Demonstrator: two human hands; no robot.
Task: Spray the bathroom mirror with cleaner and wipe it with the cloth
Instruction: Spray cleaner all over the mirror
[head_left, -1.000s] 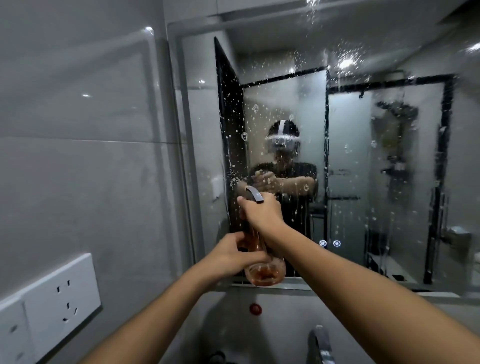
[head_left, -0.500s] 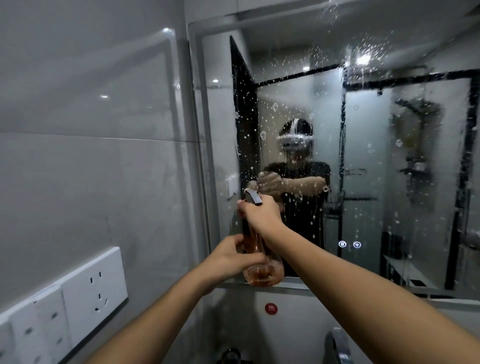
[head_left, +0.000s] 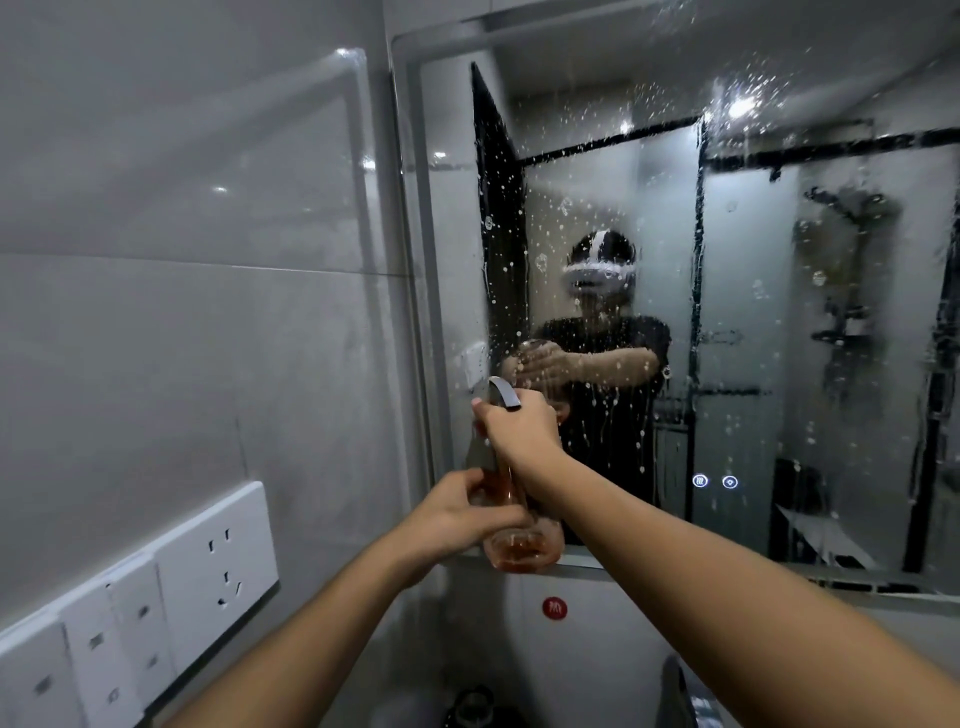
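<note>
The bathroom mirror (head_left: 737, 322) fills the upper right and is covered in white droplets and runs. In front of its lower left corner I hold a clear spray bottle (head_left: 519, 551) with orange liquid at its bottom. My right hand (head_left: 519, 436) wraps the neck under the grey spray head (head_left: 503, 392). My left hand (head_left: 462, 514) grips the bottle's body from the left. No cloth shows in view.
A grey tiled wall (head_left: 182, 312) stands on the left with white sockets and switches (head_left: 156, 597) low down. A tap (head_left: 685, 696) and a dark object (head_left: 475, 706) sit at the bottom edge. Two lit touch icons (head_left: 715, 481) glow on the mirror.
The view has turned left, so the mirror sits further right. Both hands stay on the bottle in the same grip. More droplets run down the glass.
</note>
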